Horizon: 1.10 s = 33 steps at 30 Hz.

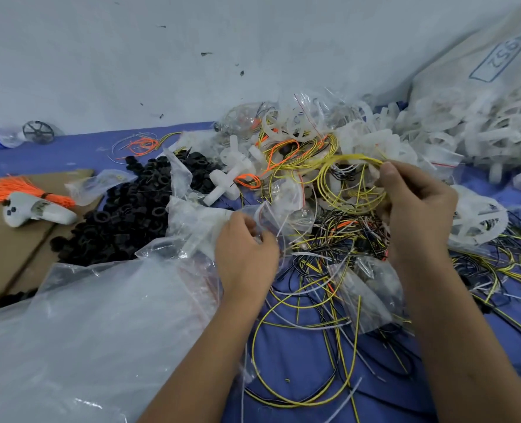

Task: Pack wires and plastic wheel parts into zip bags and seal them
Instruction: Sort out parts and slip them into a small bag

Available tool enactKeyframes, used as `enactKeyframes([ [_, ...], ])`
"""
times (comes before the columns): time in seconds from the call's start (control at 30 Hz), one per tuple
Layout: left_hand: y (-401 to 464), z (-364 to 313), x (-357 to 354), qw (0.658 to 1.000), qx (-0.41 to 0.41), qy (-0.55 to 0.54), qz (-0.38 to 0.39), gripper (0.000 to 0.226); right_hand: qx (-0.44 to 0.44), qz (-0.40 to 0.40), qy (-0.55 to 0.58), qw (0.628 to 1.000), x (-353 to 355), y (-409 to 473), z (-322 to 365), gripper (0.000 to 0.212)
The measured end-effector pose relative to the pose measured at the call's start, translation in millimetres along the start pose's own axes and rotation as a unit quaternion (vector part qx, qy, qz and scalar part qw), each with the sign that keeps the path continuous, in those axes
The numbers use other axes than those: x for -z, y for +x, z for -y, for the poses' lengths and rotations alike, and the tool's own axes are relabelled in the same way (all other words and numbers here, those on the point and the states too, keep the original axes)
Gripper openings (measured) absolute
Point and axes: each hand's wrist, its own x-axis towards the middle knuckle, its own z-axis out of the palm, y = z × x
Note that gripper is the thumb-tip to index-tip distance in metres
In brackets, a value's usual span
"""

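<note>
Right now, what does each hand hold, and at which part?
The right hand pinches a coil of yellow wires at its right side. The left hand grips a small clear zip bag near its lower edge.

boxed blue print, upside down, roughly "zs6z", on white woven sack (478, 53) at top right

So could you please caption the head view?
Right hand holds coiled yellow wires; left hand pinches a zip bag.
</note>
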Motion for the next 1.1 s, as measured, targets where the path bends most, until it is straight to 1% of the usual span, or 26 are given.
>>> enactKeyframes([
  [0.07, 2, 3, -1, 0.999, -0.018, 0.047, -0.012, 0.016, -0.018, -0.023, 0.041, 0.999, 0, 1, 0, 0.013],
  [0.2, 5, 8, 2, 0.995, -0.036, 0.092, -0.005, 0.042, 0.006, -0.129, 0.072, 0.989, 2, 5, 0, 0.011],
  [0.27, 8, 10, 6, 0.993, -0.040, 0.114, 0.000, 0.042, 0.007, -0.156, 0.099, 0.983, 2, 6, 0, 0.011],
  [0.33, 11, 11, 9, 0.990, -0.041, 0.137, -0.005, 0.029, 0.006, -0.149, 0.120, 0.982, 0, 4, 0, 0.010],
  [0.4, 14, 12, 12, 0.991, -0.031, 0.128, -0.011, 0.015, 0.010, -0.116, 0.131, 0.985, -5, 0, 1, 0.007],
  [0.43, 15, 13, 14, 0.993, -0.019, 0.113, -0.013, 0.011, 0.015, -0.090, 0.129, 0.987, -8, -4, 1, 0.006],
  [0.5, 19, 14, 17, 0.996, -0.005, 0.082, -0.017, 0.020, 0.027, -0.027, 0.114, 0.993, -15, -11, 2, 0.006],
  [0.57, 24, 15, 21, 0.998, 0.005, 0.058, 0.003, 0.024, 0.048, 0.038, 0.087, 0.994, -22, -19, 2, 0.006],
  [0.6, 26, 15, 22, 0.999, 0.018, 0.024, 0.024, 0.022, 0.066, 0.065, 0.061, 0.994, -25, -23, 2, 0.007],
  [0.63, 28, 14, 24, 0.997, 0.038, -0.034, 0.050, 0.019, 0.088, 0.086, 0.023, 0.992, -28, -26, 1, 0.010],
  [0.7, 31, 9, 28, 0.984, 0.065, -0.143, 0.088, 0.017, 0.137, 0.126, -0.067, 0.980, -34, -34, -1, 0.013],
  [0.77, 34, 8, 33, 0.977, 0.053, -0.185, 0.095, 0.020, 0.174, 0.167, -0.148, 0.959, -37, -40, -4, 0.010],
  [0.9, 35, 6, 40, 0.973, -0.003, -0.225, 0.060, 0.029, 0.214, 0.200, -0.238, 0.926, -37, -42, -8, 0.008],
  [1.0, 35, 4, 42, 0.969, -0.017, -0.243, 0.029, 0.033, 0.220, 0.215, -0.273, 0.911, -32, -36, -9, 0.007],
  [1.1, 36, 5, 40, 0.964, -0.019, -0.266, 0.020, 0.033, 0.217, 0.229, -0.306, 0.898, -29, -32, -7, 0.006],
])
